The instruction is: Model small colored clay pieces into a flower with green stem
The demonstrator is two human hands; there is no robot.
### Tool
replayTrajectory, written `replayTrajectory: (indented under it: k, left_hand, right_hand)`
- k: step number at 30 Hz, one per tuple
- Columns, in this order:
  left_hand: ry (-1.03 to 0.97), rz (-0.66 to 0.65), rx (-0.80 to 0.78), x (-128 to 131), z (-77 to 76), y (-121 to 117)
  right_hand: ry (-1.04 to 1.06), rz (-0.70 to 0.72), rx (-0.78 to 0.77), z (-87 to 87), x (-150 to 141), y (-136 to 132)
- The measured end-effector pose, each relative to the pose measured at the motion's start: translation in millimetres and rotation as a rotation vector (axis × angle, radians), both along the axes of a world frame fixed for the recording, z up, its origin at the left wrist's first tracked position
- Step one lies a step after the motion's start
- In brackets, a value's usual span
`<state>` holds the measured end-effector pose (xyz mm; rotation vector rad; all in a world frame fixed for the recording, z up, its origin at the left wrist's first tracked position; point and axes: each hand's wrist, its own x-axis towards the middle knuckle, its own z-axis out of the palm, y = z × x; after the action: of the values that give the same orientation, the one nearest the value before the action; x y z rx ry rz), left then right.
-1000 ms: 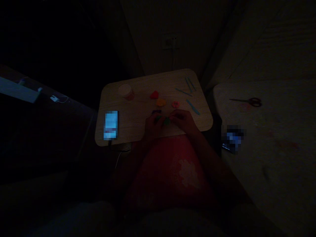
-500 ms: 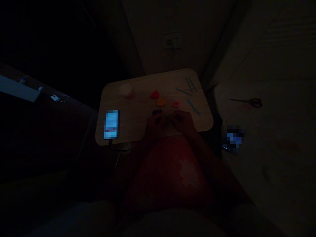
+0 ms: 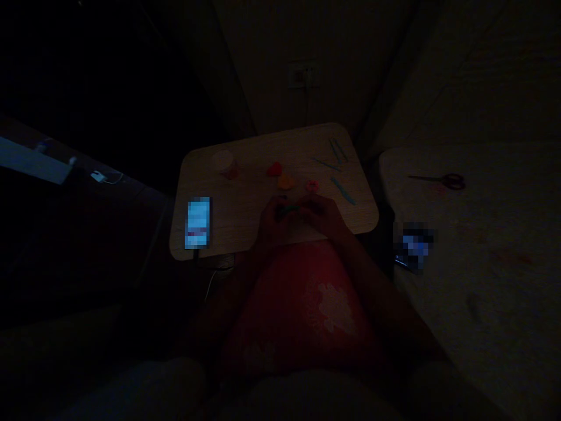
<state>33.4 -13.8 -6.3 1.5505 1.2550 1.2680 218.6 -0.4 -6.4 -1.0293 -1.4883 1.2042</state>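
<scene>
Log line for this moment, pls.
left hand: at green piece | right hand: at green piece | nearby: orange piece, pink ring | light: dim

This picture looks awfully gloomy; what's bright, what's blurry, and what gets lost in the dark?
Head view: very dim overall, the upper left nearly black; head view: the lit screen is brightest, but coarsely pixelated; head view: the left hand and right hand are so shadowed that their exact grip around the green piece can't be made out.

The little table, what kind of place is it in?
Probably a dim room at home: the small table stands near a wall socket, and scissors lie on a broad surface, maybe a bed.
</scene>
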Motion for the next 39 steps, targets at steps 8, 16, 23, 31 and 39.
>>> replayTrajectory:
  k: [8,16,23,31,39]
  left_hand:
    - [-0.061,-0.001,-0.047,2.4,-2.4,1.6]
    - [-0.052,0.011,-0.078,-0.7,-0.9,2.7]
    - [-0.016,-0.017,-0.099,-2.4,-0.9,1.3]
    - [0.013,-0.095,-0.068,-3.9,2.4,-2.7]
    - [0.134,-0.065,-0.025,3.0,4.5,0.1]
  right_hand:
    - [0.028,0.0,0.013,-3.3,0.9,-0.2]
    - [0.156,0.115,-0.107,-2.4,6.4,3.1]
    - [0.079,-0.005,-0.08,-5.4,3.8,6.3]
    - [-0.028,-0.094,0.081,-4.4,4.5,4.3]
    - [-0.07,-0.104,0.099,-5.3,3.4,2.9]
